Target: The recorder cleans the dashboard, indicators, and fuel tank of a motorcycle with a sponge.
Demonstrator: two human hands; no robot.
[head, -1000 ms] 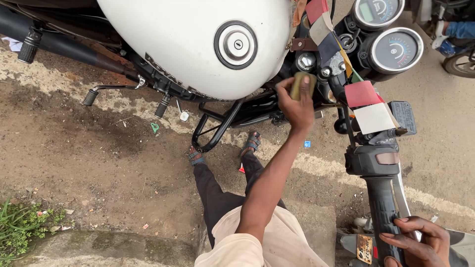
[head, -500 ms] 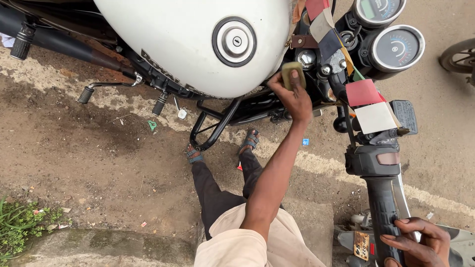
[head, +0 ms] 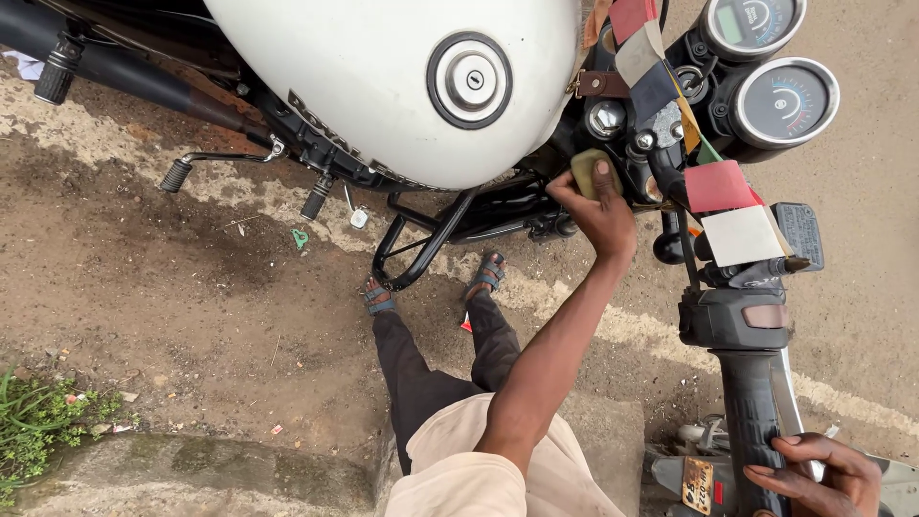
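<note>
Head view: left hand pinches a sponge under the handlebar, at twelve o'clock; right hand grips its end; the sponge could snag on bolts.

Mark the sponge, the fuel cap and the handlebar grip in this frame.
Sponge [head: 587, 170], head view: point on its olive face, left of the left hand's thumb.
Fuel cap [head: 469, 79], head view: centre of the round cap on the white tank.
Handlebar grip [head: 753, 421], head view: black rubber above the right hand.
</note>
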